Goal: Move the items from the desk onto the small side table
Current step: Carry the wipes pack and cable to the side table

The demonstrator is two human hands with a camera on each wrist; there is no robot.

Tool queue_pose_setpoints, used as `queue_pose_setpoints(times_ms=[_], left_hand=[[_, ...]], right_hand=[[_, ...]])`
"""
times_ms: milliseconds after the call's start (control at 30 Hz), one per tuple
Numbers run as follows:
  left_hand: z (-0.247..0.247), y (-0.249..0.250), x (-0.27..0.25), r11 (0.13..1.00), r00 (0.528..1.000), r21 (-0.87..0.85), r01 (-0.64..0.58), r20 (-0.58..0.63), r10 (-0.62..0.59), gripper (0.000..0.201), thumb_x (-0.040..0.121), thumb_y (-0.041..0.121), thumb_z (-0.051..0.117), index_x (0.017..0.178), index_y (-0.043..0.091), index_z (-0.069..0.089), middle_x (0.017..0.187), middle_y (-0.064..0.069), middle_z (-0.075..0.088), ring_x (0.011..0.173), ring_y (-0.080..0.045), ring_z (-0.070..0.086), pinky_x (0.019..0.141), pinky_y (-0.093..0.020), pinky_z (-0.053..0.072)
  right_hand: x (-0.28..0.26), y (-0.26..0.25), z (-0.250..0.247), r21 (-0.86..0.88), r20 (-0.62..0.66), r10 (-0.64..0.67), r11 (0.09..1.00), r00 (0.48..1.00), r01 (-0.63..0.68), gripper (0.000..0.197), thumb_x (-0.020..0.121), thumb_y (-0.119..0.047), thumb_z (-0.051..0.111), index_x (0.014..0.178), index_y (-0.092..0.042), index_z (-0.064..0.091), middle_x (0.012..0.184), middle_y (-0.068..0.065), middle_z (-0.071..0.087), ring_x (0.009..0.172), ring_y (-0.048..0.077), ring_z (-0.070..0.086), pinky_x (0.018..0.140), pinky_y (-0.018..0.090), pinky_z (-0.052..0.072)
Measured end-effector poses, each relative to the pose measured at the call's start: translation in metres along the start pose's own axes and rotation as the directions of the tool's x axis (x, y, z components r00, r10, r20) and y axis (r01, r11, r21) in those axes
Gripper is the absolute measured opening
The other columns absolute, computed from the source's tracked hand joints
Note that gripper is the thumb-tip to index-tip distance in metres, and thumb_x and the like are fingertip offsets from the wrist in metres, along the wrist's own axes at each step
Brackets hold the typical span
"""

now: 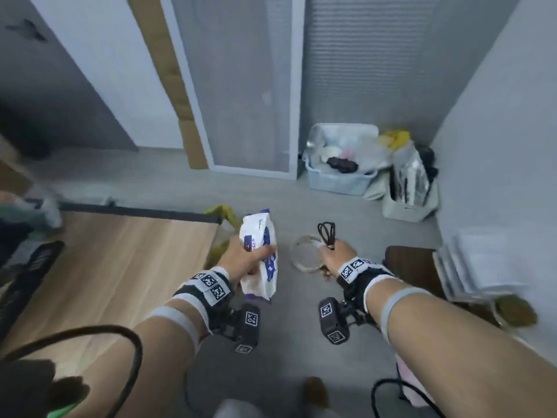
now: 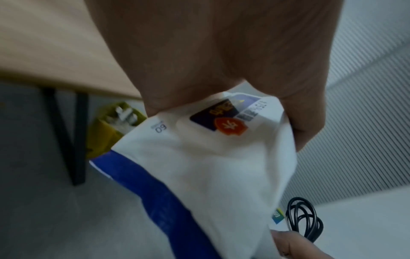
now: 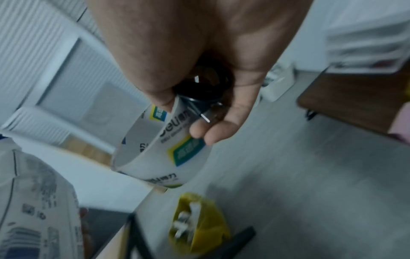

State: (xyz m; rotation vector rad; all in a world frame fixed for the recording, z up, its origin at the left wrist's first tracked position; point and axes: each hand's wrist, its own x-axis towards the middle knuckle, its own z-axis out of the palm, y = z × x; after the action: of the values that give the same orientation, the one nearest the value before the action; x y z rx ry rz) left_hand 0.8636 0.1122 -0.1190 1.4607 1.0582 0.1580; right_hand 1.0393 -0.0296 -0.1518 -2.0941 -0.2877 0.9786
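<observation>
Left hand (image 1: pixel 241 260): fingers clamped around wipes pack (image 1: pixel 259 251), held in air just past corner of wooden bench (image 1: pixel 120 251). Right hand (image 1: pixel 334 257): fingers clamped on tape roll (image 1: pixel 306 254) and coiled black cable (image 1: pixel 327 233) together; both carried above grey floor (image 1: pixel 346 215). Dark brown side table (image 1: pixel 413 267) near right hand. Yellow bag (image 3: pixel 199 226) under bench corner; contents blurred, possibly tissue scraps.

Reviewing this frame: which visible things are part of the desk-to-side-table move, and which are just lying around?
Part of the job:
- wet wipes pack, held in left hand
- tape roll and coiled black cable, both in right hand
- wooden desk
- dark side table

Lying about:
- plastic bin
- yellow bag
- white trays
</observation>
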Motion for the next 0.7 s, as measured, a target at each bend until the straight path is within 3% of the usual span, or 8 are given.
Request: queue_pose_setpoints(times_ms=[67,200,300,367,467,600,633,700], left_hand=[[0.060,0.012,0.030,0.998,0.997,0.067,0.017,0.076,-0.022,0.079,0.053,0.055,0.090,0.111,0.009,0.060,0.095,-0.011,0.077,0.080,-0.029,0.076,0.074,-0.048,0.063],[0.156,0.023,0.075,0.976,0.979,0.218,-0.015,0.200,-0.030,0.085,0.046,0.058,0.086,0.106,0.003,0.062,0.092,-0.014,0.076,0.073,-0.026,0.073,0.058,-0.032,0.057],[0.231,0.026,0.108,0.928,0.947,0.358,-0.099,0.320,-0.023,0.097,0.045,0.063,0.085,0.112,-0.001,0.056,0.097,-0.015,0.072,0.072,-0.025,0.067,0.055,-0.028,0.050],[0.270,0.030,0.122,0.913,0.924,0.395,-0.098,0.377,-0.064,0.089,0.057,0.050,0.088,0.118,0.002,0.044,0.103,-0.011,0.067,0.085,-0.026,0.067,0.063,-0.031,0.051],[0.315,0.029,0.149,0.872,0.892,0.465,-0.153,0.445,-0.081,0.082,0.068,0.033,0.088,0.125,0.010,0.033,0.115,-0.011,0.057,0.103,-0.029,0.061,0.082,-0.038,0.051],[0.379,0.019,0.212,0.787,0.834,0.567,-0.244,0.536,-0.128,0.090,0.066,0.031,0.088,0.133,0.013,0.032,0.121,-0.008,0.055,0.110,-0.029,0.058,0.098,-0.043,0.049],[0.397,0.014,0.229,0.767,0.821,0.584,-0.266,0.554,-0.137,0.087,0.066,0.029,0.088,0.131,0.015,0.032,0.119,-0.007,0.055,0.109,-0.029,0.059,0.099,-0.042,0.050],[0.428,0.008,0.256,0.732,0.813,0.608,-0.307,0.568,-0.131,0.079,0.066,0.026,0.087,0.120,0.019,0.030,0.112,-0.007,0.058,0.105,-0.029,0.062,0.097,-0.041,0.050]], right_hand=[[0.009,0.034,-0.053,0.081,-0.091,0.099,0.992,0.991,-0.092,0.014,0.094,-0.019,0.052,0.100,-0.009,0.060,0.080,0.015,0.073,0.040,0.022,0.063,0.041,0.027,0.050],[0.015,0.098,-0.124,0.169,-0.214,0.301,0.949,0.929,-0.268,0.017,0.091,-0.014,0.053,0.099,-0.002,0.062,0.076,0.011,0.073,0.046,0.024,0.066,0.048,0.036,0.058],[0.008,0.136,-0.169,0.128,-0.304,0.371,0.929,0.878,-0.348,0.015,0.091,-0.017,0.052,0.098,-0.006,0.060,0.066,0.000,0.060,0.048,0.015,0.058,0.041,0.012,0.048],[0.008,0.153,-0.184,0.174,-0.303,0.444,0.896,0.843,-0.409,0.011,0.093,-0.020,0.052,0.088,-0.011,0.054,0.066,0.001,0.058,0.049,0.016,0.059,0.043,0.010,0.049],[0.031,0.186,-0.195,0.198,-0.302,0.547,0.837,0.781,-0.510,0.018,0.082,-0.038,0.053,0.088,-0.022,0.061,0.077,0.007,0.073,0.069,0.030,0.072,0.069,0.042,0.062],[0.071,0.207,-0.211,0.250,-0.324,0.651,0.759,0.687,-0.601,0.021,0.091,-0.034,0.049,0.086,-0.017,0.060,0.068,0.003,0.069,0.049,0.013,0.066,0.045,0.014,0.050],[0.085,0.215,-0.214,0.271,-0.341,0.671,0.740,0.658,-0.615,0.023,0.091,-0.036,0.049,0.086,-0.017,0.061,0.068,0.003,0.069,0.049,0.012,0.066,0.046,0.014,0.051],[0.115,0.236,-0.215,0.323,-0.342,0.704,0.710,0.622,-0.626,0.022,0.085,-0.036,0.050,0.085,-0.018,0.062,0.073,0.008,0.073,0.062,0.023,0.072,0.064,0.032,0.062]])
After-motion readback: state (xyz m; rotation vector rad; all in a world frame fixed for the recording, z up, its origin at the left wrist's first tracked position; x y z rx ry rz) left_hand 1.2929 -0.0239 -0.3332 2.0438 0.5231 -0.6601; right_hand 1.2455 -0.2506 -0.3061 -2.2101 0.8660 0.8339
